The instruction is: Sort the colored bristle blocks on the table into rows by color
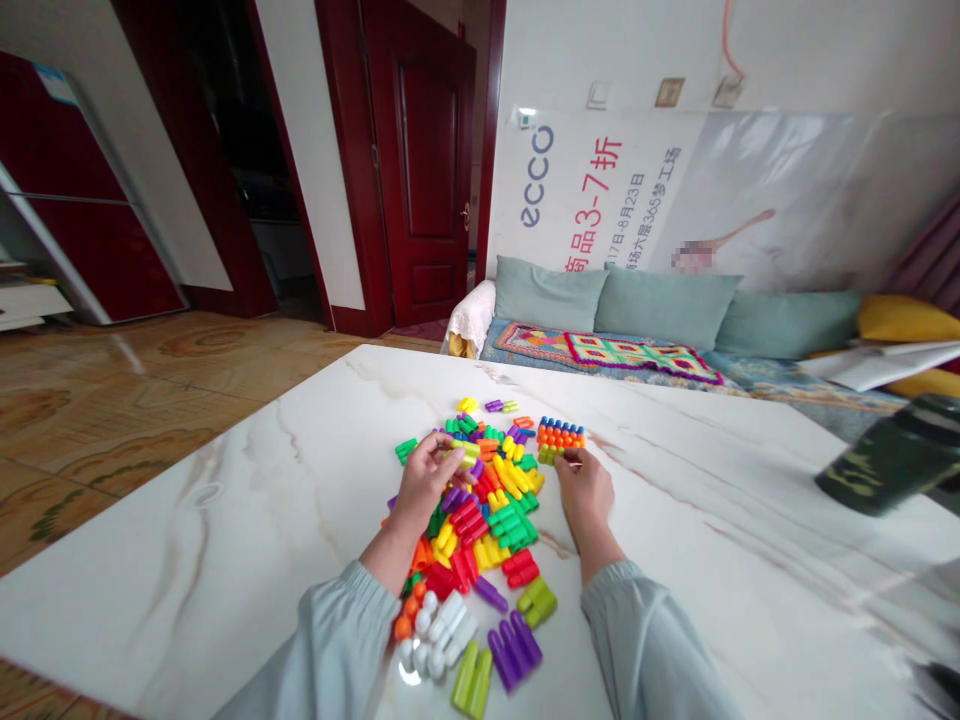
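My left hand (426,482) is pinched on a lime-green plastic building piece (469,453), held above the left side of a colourful pile. My right hand (587,492) has its thumb and fingers closed on another lime-green building piece (548,455). That piece lies against the near edge of a block of orange and blue pieces (561,432) set in rows. Between my hands spreads the pile of rounded, bullet-shaped pieces, among them green ones (513,522), yellow ones (516,477) and red ones (469,521).
Closest to me on the white marbled table (247,500) lie white pieces (448,628), purple pieces (514,650) and a lime-green pair (472,680). A dark camouflage bottle (889,455) stands at the right. Beyond the table is a sofa with teal cushions (667,305).
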`<action>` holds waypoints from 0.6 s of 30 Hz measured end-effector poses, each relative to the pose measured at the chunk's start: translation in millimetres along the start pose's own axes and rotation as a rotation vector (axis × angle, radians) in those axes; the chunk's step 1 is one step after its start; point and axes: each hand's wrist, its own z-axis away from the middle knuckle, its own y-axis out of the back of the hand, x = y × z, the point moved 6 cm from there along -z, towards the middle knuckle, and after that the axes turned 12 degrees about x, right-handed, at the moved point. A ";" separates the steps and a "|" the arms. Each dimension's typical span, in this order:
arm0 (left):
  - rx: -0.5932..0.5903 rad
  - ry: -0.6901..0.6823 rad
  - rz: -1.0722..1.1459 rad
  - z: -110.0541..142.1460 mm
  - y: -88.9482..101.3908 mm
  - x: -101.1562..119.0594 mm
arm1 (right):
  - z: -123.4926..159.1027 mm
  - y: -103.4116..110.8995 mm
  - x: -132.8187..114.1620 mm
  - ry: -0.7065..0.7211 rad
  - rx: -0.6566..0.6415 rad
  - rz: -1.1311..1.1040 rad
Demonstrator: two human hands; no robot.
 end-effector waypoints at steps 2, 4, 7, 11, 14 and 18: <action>-0.007 -0.002 -0.013 0.1 0.3 -0.6 | 0.4 0.4 -0.6 -0.001 -0.007 0.028; -0.015 -0.004 -0.018 0.2 0.5 -1.1 | 1.0 0.7 -0.1 -0.007 -0.008 0.033; -0.013 -0.005 -0.016 0.1 0.6 -0.8 | 3.6 7.7 -6.2 -0.009 0.073 -0.074; -0.017 0.003 -0.019 -0.4 -0.6 -0.6 | 22.1 34.5 -53.9 0.035 0.078 -0.510; -0.009 -0.005 -0.035 -2.3 0.2 -1.9 | 63.7 59.1 -132.3 0.210 -0.569 -0.853; -0.015 0.004 -0.024 -4.3 1.7 -6.3 | 125.8 135.2 -207.4 0.496 -1.193 -1.024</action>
